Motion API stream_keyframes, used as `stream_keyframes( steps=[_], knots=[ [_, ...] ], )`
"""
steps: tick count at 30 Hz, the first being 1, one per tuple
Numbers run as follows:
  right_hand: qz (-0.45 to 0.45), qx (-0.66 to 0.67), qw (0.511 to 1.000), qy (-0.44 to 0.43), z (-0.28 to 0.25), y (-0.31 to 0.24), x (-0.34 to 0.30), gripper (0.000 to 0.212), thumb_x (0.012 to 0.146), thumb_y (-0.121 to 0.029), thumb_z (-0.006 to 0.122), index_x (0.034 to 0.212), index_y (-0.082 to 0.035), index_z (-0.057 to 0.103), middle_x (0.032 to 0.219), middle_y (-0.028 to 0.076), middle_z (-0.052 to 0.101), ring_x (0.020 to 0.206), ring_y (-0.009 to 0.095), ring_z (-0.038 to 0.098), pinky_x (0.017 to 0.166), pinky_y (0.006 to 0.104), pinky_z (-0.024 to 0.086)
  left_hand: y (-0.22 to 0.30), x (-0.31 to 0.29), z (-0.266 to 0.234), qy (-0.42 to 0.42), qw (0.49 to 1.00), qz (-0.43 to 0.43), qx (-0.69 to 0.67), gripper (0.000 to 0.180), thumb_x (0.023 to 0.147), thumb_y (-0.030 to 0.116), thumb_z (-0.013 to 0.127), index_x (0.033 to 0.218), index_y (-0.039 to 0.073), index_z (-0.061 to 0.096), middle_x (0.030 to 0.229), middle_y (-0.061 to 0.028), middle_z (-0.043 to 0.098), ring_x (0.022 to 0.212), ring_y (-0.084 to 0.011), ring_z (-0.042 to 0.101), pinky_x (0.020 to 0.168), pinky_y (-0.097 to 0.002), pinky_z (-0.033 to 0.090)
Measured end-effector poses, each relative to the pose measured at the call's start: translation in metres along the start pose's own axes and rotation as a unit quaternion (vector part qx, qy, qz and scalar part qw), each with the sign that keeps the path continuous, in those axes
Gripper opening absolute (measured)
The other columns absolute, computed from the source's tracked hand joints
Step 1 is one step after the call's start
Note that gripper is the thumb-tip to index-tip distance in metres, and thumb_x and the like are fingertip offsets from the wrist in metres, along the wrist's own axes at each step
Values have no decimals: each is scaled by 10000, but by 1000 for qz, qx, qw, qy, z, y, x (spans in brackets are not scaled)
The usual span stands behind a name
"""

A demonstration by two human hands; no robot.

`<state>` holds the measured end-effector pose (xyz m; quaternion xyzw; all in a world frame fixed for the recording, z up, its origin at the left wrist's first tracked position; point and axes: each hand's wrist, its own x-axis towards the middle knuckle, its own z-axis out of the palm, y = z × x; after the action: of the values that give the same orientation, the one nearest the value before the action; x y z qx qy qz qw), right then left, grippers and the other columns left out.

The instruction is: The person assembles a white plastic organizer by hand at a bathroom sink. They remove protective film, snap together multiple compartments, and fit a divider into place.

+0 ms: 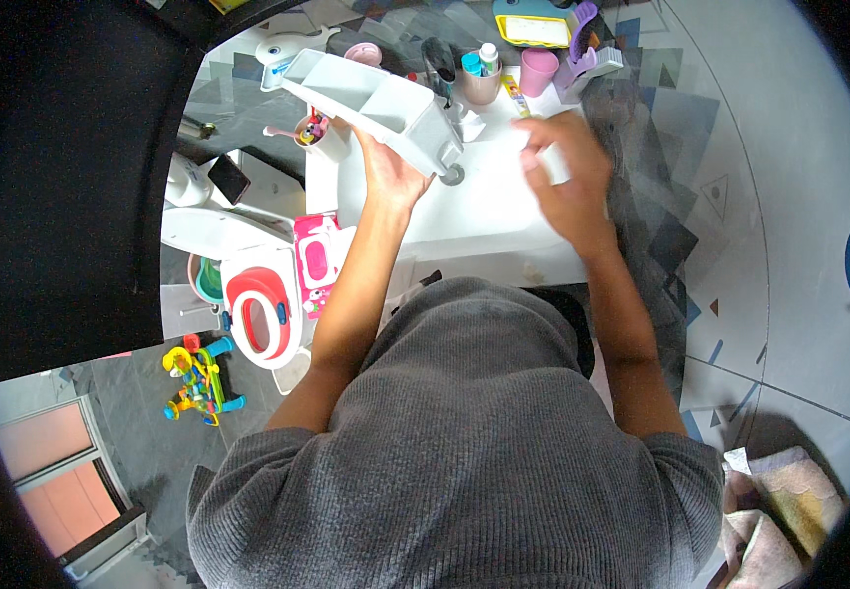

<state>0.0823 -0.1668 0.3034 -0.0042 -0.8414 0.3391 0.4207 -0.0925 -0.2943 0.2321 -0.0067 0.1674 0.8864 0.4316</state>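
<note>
My left hand (393, 175) grips a white divided storage box (331, 77) from below and holds it tilted over the left of the white sink (484, 216). Two open compartments show in the box. My right hand (582, 182) is over the sink's right side, blurred by motion, with its fingers curled round a small white piece (552, 164) whose kind I cannot make out. Below the box's right end shows a round grey drain (452, 175). The dark faucet (438, 64) stands at the back of the sink.
Behind the sink stand a beige cup (482, 86) with tubes, a pink cup (539, 72), a purple brush (582, 39) and a yellow-edged tray (533, 31). A toothbrush cup (322, 142) is at the left rim. Further left are a toilet with a red child seat (248, 285) and a colourful toy (199, 378).
</note>
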Motion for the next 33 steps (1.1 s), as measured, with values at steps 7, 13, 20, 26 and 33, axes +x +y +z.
stream_keyframes(
  steps=[7, 13, 20, 26, 33],
  knots=[
    [-8, -99, 977, -187, 31, -3, -24, 522, 749, -363, 671, 1169, -86, 533, 623, 91, 576, 596, 267, 589, 568, 363, 463, -3, -5, 7, -11, 1000, -7, -9, 562, 854, 602, 447, 1163, 141, 538, 1115, -15, 595, 1019, -201, 568, 856, -385, 471],
    [37, -174, 949, -261, 46, -2, -29, 804, 743, -452, 660, 1330, -1, 346, 643, 154, 605, 619, 314, 624, 559, 411, 476, -18, -12, 8, -27, 999, 15, -16, 415, 868, 378, 518, 1117, 48, 551, 1042, -133, 610, 948, -278, 597, 826, -389, 509],
    [46, -78, 974, -206, 63, 10, -35, 831, 718, -410, 699, 1326, 22, 333, 811, 188, 592, 656, 329, 617, 589, 419, 488, -23, -14, 9, 16, 992, 37, 122, 578, 901, 546, 412, 1213, 62, 451, 1131, -99, 555, 1002, -231, 569, 827, -365, 499],
    [120, 62, 952, -273, 64, 20, -37, 572, 701, -288, 745, 1126, 17, 512, 736, 136, 593, 551, 212, 565, 539, 336, 464, -21, -6, -4, 7, 998, -11, 58, 427, 901, 424, 457, 1077, 46, 546, 984, -124, 610, 844, -270, 622, 668, -403, 545],
    [9, -147, 956, -252, 61, 12, -34, 428, 707, -411, 706, 843, -14, 621, 532, 98, 567, 525, 284, 603, 482, 366, 453, -22, -6, -2, 90, 992, 18, 85, 380, 905, 390, 449, 1050, 54, 555, 968, -103, 610, 838, -253, 607, 707, -395, 524]
  ],
)
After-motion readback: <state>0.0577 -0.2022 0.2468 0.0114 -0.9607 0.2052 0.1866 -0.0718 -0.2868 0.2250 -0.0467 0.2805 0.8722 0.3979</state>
